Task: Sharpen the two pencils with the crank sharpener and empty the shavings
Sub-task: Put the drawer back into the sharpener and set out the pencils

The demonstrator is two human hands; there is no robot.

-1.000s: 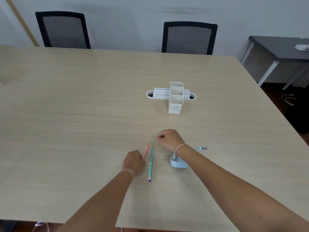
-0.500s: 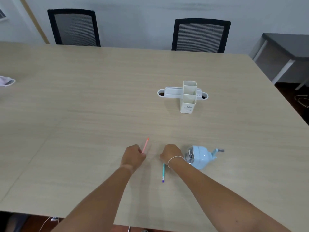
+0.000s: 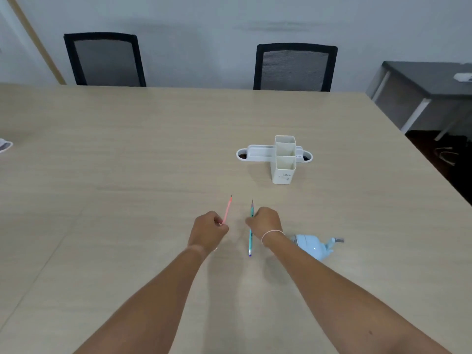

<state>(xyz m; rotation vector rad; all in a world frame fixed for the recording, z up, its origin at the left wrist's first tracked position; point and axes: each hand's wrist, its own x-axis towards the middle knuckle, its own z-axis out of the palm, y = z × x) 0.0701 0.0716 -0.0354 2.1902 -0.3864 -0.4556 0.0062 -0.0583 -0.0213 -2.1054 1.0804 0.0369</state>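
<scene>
While both pencils already showed dark tips, whether either was truly sharpened was hard to tell, and emptying the shavings looked left to do. Nearest, the left hand (image 3: 208,232) was clenched on the pink pencil (image 3: 227,210), and the right hand (image 3: 265,223) pinched the teal pencil (image 3: 250,238); each ran lengthwise away from the person, point far. Just right of that wrist sat the light-blue crank sharpener (image 3: 313,247), handle pointing right. Farther off stood the white desk organizer (image 3: 283,160).
</scene>
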